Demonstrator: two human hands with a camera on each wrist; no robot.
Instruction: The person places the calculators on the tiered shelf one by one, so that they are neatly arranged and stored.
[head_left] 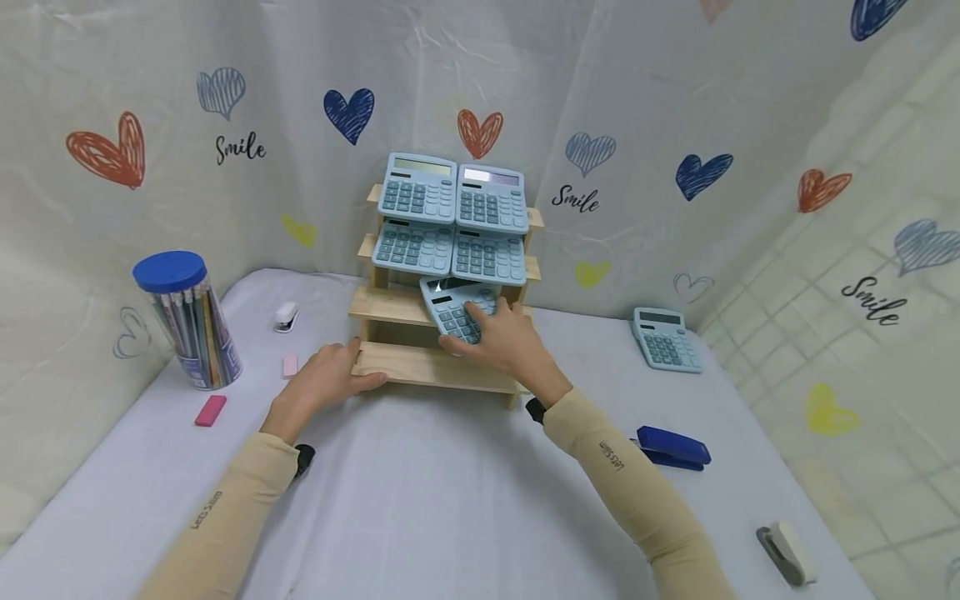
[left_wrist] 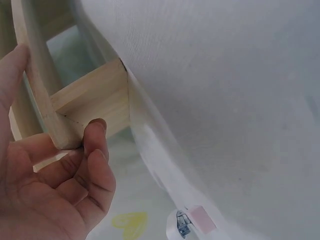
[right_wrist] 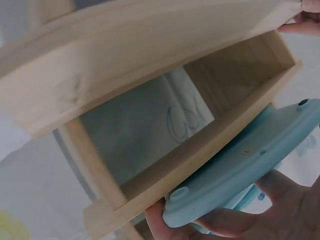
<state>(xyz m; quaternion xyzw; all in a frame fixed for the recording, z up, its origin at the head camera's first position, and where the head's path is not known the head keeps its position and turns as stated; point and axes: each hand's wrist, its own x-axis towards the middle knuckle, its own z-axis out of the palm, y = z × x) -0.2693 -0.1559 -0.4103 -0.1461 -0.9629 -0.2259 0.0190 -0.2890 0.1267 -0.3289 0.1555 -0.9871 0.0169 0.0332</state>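
Note:
A stepped wooden shelf rack [head_left: 435, 368] stands on the white cloth, with two light-blue calculators side by side on each of its upper two tiers. My right hand [head_left: 512, 340] grips another light-blue calculator [head_left: 454, 318], tilted askew over the third tier. In the right wrist view, this calculator's underside [right_wrist: 240, 165] shows next to a shelf edge, fingers around its side. My left hand [head_left: 324, 382] holds the left end of the lowest tier. Its fingers curl at the board's corner in the left wrist view, with the thumb on the board.
Left of the rack are a blue-lidded tub of pencils [head_left: 197, 329], a small white stapler [head_left: 286, 317], a pale pink eraser [head_left: 290, 365] and a darker pink eraser [head_left: 211, 410]. To the right lie a calculator [head_left: 666, 340], a blue stapler [head_left: 672, 447] and a white-and-grey stapler [head_left: 786, 553].

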